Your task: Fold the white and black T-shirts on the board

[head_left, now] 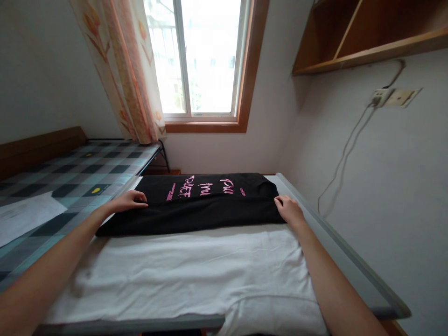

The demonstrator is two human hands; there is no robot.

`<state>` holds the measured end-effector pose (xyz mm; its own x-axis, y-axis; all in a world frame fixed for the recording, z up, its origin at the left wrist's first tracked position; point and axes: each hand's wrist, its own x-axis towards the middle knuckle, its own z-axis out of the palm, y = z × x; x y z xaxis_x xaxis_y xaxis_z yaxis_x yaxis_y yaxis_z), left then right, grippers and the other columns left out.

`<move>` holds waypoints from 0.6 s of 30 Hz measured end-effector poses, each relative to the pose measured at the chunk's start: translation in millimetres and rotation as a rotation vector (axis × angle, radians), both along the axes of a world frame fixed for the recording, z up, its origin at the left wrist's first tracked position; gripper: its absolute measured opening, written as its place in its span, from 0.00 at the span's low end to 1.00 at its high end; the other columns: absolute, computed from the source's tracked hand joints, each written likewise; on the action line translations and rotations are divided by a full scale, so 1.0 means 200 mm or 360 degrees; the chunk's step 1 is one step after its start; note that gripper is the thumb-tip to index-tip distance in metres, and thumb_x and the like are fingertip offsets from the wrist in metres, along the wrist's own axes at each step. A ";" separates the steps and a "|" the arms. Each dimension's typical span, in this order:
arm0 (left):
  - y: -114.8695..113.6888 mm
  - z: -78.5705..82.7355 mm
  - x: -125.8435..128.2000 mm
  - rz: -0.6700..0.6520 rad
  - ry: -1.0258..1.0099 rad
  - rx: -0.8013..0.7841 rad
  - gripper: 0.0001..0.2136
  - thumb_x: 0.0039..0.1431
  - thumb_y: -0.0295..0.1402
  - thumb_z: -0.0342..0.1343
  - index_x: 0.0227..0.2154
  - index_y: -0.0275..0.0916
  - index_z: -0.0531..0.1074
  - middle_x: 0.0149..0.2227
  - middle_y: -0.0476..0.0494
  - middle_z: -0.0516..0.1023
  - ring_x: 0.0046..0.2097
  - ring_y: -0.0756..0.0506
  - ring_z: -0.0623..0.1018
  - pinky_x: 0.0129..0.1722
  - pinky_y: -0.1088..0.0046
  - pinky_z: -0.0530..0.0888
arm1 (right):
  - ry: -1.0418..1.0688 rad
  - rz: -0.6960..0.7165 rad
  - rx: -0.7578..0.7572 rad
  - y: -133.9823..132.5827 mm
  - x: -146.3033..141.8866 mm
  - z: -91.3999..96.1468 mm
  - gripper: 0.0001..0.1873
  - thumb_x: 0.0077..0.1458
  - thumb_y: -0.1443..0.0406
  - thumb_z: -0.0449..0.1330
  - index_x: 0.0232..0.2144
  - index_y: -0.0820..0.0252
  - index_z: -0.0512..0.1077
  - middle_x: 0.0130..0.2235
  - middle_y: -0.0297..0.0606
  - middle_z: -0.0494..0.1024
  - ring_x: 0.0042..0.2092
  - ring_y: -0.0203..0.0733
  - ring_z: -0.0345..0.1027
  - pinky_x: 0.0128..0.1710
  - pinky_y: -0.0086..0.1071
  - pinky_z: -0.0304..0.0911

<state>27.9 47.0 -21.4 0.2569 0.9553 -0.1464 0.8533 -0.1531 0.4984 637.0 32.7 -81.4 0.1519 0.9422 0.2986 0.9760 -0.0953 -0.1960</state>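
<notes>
A black T-shirt with pink lettering lies sideways across the far part of the table, its near side folded over part of the print. At the fold's left end, my left hand pinches the black cloth. My right hand grips the fold's right end between thumb and fingers. Beneath and in front of it, a white T-shirt is spread flat, one sleeve hanging over the near edge at the lower right.
A grey-edged table bears the shirts. To the left stands a bed with a checked cover and papers on it. Behind are a curtain and a window. A wooden shelf and a plugged-in cable are on the right wall.
</notes>
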 end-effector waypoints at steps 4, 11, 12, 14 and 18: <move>0.01 -0.02 -0.13 0.0186 -0.0018 0.0216 0.22 0.40 0.57 0.58 0.26 0.41 0.76 0.29 0.46 0.79 0.34 0.42 0.76 0.36 0.71 0.71 | 0.0021 -0.0010 -0.0019 0.01 0.00 -0.01 0.17 0.63 0.61 0.48 0.42 0.59 0.75 0.44 0.45 0.77 0.44 0.47 0.68 0.42 0.35 0.59; 0.06 -0.11 -0.12 0.0229 0.0085 0.0413 0.20 0.43 0.56 0.55 0.26 0.43 0.77 0.32 0.45 0.81 0.39 0.40 0.77 0.39 0.70 0.71 | -0.0026 -0.0043 0.0000 -0.02 -0.03 0.01 0.17 0.62 0.60 0.49 0.43 0.57 0.76 0.45 0.44 0.77 0.44 0.48 0.68 0.41 0.37 0.58; 0.05 -0.12 -0.11 0.0234 0.0111 0.0420 0.20 0.44 0.55 0.54 0.27 0.43 0.77 0.33 0.45 0.81 0.40 0.40 0.78 0.40 0.70 0.71 | -0.0063 -0.0062 0.0025 -0.03 -0.04 0.02 0.16 0.62 0.60 0.50 0.43 0.57 0.76 0.45 0.44 0.77 0.44 0.49 0.67 0.41 0.39 0.58; 0.04 -0.13 -0.10 0.0266 0.0179 0.0455 0.20 0.45 0.54 0.54 0.28 0.44 0.77 0.36 0.44 0.81 0.42 0.39 0.78 0.42 0.68 0.71 | -0.0153 -0.0109 0.0109 -0.04 -0.06 0.03 0.16 0.61 0.61 0.52 0.43 0.57 0.76 0.45 0.45 0.77 0.45 0.52 0.66 0.42 0.42 0.57; 0.01 -0.13 -0.10 0.0377 0.0393 0.0561 0.18 0.49 0.52 0.53 0.32 0.45 0.78 0.40 0.44 0.81 0.47 0.36 0.77 0.45 0.64 0.69 | -0.0258 -0.0067 0.0357 -0.05 -0.11 0.04 0.15 0.59 0.64 0.52 0.42 0.59 0.77 0.45 0.47 0.77 0.48 0.53 0.64 0.47 0.45 0.55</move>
<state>8.8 49.5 -47.8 0.0246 0.9857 0.1669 0.9713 -0.0631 0.2294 615.5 22.4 -72.9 0.1227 0.8437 0.5226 0.9924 -0.1082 -0.0583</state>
